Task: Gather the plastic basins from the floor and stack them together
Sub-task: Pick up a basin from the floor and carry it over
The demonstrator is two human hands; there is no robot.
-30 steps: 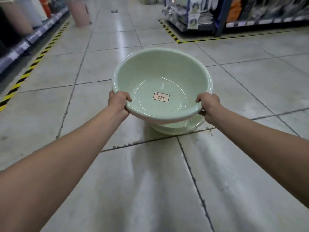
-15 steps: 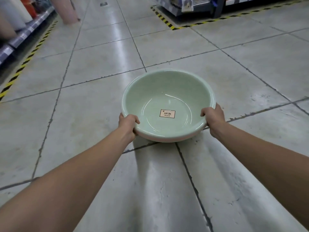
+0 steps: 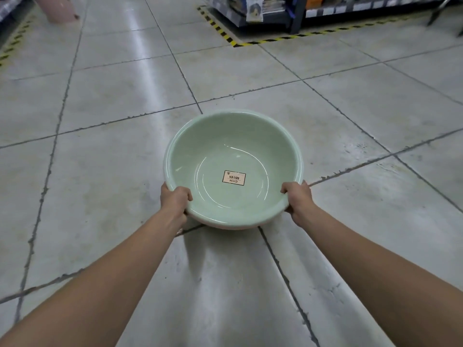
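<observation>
Two hands grip: our left hand (image 3: 175,200) and right hand (image 3: 298,199) curl their fingers (image 3: 186,195) round the near rim of the green basin (image 3: 233,151), low over the floor (image 3: 125,101). Letting go unevenly, we could tip it or seat it crooked.

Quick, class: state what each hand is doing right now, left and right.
Left hand: closed, gripping the near-left rim of the pale green round plastic basin.
Right hand: closed, gripping the basin's near-right rim.
</observation>
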